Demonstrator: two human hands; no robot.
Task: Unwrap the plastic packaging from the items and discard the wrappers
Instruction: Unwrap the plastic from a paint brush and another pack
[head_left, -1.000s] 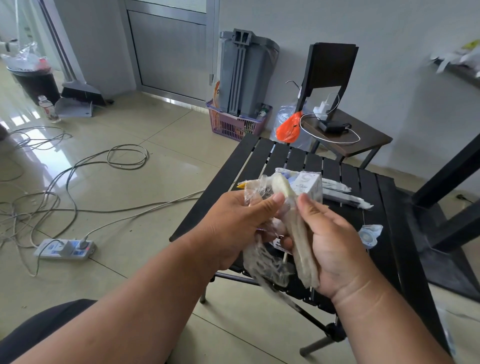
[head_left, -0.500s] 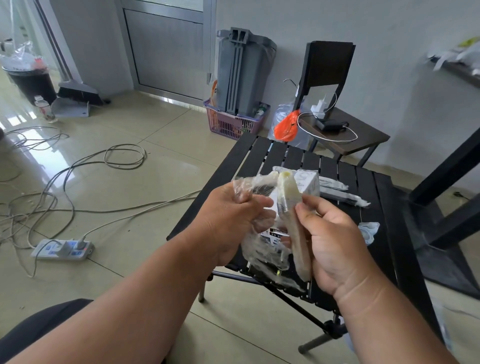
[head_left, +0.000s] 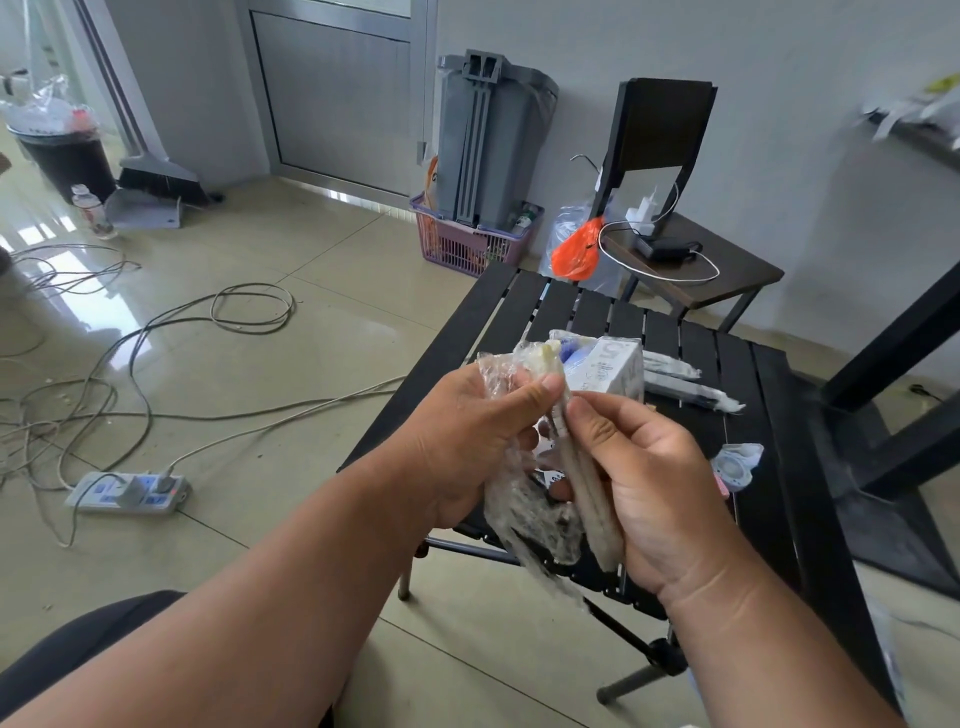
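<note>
Crinkled clear plastic wrapper (head_left: 524, 514), bunched and hanging, gripped by left hand (head_left: 467, 441), thumb pressed against its top. Slim cream stick-shaped item (head_left: 587, 488), matte and smooth, pinched between thumb and fingers of right hand (head_left: 660, 483), held over near edge of black slatted table (head_left: 779, 467). Farther along the slats: white cardboard box (head_left: 608, 371), two long wrapped packets (head_left: 685, 387), small round packet (head_left: 735, 465) right of the hands. Beyond table: dark wooden chair (head_left: 670, 171), purple mesh basket (head_left: 467, 244).
</note>
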